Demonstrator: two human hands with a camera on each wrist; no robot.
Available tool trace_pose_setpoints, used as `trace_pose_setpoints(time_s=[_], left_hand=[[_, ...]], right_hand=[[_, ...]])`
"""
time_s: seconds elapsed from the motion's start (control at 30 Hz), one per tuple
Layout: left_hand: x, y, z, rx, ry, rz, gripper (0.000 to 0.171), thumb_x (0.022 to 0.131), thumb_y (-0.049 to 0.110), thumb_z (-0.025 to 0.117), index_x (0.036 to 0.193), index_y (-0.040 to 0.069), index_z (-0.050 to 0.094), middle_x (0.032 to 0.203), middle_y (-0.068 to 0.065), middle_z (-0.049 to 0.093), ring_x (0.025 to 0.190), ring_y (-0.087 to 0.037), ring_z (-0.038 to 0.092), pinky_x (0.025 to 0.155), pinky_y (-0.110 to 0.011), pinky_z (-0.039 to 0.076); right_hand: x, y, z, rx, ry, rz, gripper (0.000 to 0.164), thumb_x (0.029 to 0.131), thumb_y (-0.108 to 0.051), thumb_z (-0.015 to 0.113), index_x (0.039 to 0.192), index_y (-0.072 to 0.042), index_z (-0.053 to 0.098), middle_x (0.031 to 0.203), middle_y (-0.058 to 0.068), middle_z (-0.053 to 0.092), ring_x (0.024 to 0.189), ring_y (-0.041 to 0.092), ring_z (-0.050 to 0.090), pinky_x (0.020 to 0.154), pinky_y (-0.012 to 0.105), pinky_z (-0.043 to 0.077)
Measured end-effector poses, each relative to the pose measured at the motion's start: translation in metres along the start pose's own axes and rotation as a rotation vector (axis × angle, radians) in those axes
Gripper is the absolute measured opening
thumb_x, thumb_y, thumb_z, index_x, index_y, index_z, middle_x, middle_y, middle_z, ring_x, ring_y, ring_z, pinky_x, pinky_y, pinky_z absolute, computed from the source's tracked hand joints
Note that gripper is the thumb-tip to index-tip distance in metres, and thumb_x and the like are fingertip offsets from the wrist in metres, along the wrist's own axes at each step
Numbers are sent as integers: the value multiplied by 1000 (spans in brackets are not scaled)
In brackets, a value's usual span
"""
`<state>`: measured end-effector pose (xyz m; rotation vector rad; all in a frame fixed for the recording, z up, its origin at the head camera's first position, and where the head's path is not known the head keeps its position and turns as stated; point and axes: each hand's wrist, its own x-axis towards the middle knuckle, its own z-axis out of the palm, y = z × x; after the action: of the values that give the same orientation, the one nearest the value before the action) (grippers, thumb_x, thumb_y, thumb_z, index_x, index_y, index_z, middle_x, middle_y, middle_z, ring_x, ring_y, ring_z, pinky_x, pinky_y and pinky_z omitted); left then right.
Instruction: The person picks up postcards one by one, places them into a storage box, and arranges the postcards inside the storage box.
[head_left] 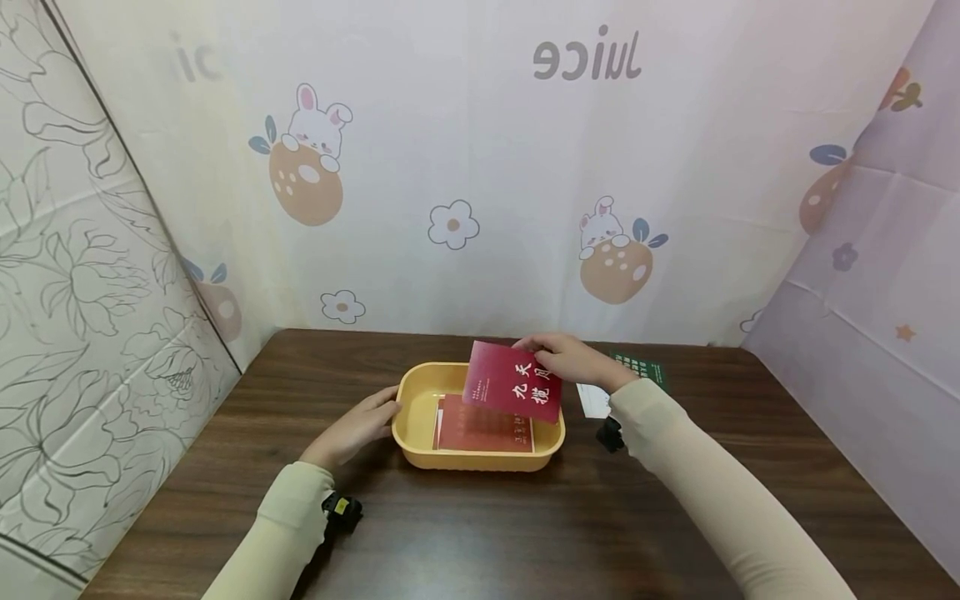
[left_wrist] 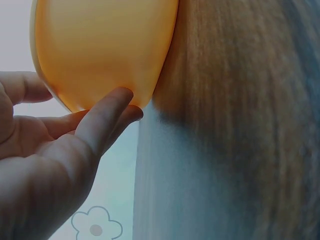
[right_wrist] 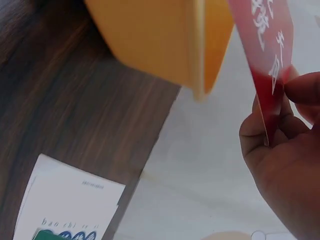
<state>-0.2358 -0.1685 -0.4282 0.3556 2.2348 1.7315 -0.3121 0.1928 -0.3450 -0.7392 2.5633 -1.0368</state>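
Observation:
A yellow plastic basin point(head_left: 480, 461) stands on the table with red cards point(head_left: 472, 425) lying inside. My left hand point(head_left: 360, 427) holds the basin's left end. In the left wrist view its fingers point(left_wrist: 107, 112) lie along the outer wall, and another digit meets the rim. My right hand point(head_left: 573, 358) pinches a dark red card point(head_left: 504, 385) with white characters by one edge, tilted above the right part of the basin. The right wrist view shows this card point(right_wrist: 265, 55) between thumb and fingers, beside the basin's rim point(right_wrist: 199, 55).
On the table right of the basin, partly behind my right wrist, lie a green card point(head_left: 651, 373) and a white card point(head_left: 594, 402). A patterned curtain point(head_left: 465, 167) hangs along the table's far edge, with more printed cloth at both sides.

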Motion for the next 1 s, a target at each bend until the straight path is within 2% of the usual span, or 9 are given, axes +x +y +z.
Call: trace_pose_setpoints(time_s=[0.27, 0.47, 0.6, 1.0], left_hand=[[0, 1, 0, -4, 4, 1, 54, 108, 18, 36, 156, -4, 24, 156, -28, 30, 138, -38, 40, 108, -52, 41], [0, 0, 0, -3, -4, 3, 54, 108, 17, 35, 156, -5, 22, 157, -28, 29, 139, -39, 39, 108, -53, 40], [1, -1, -1, -1, -10, 4, 54, 108, 17, 35, 156, -5, 22, 157, -28, 28, 139, -39, 39, 109, -53, 39], [0, 0, -1, -7, -4, -1, 55, 108, 18, 36, 156, -5, 22, 157, -28, 27, 139, -39, 39, 109, -52, 39]], right_hand=[[11, -10, 5, -49, -55, -17, 35, 104, -12, 45, 135, -13, 62, 124, 8, 62, 110, 26, 58, 95, 44, 52], [20, -15, 11, -74, -134, -34, 35, 100, -8, 47, 130, -12, 64, 119, 6, 63, 106, 24, 59, 92, 41, 54], [25, -18, 14, -81, -191, -14, 34, 98, -8, 50, 127, -13, 65, 116, 6, 63, 103, 23, 60, 89, 38, 55], [37, -22, 21, -84, -237, 66, 34, 96, -10, 55, 127, -15, 66, 117, 6, 60, 109, 25, 54, 93, 41, 52]])
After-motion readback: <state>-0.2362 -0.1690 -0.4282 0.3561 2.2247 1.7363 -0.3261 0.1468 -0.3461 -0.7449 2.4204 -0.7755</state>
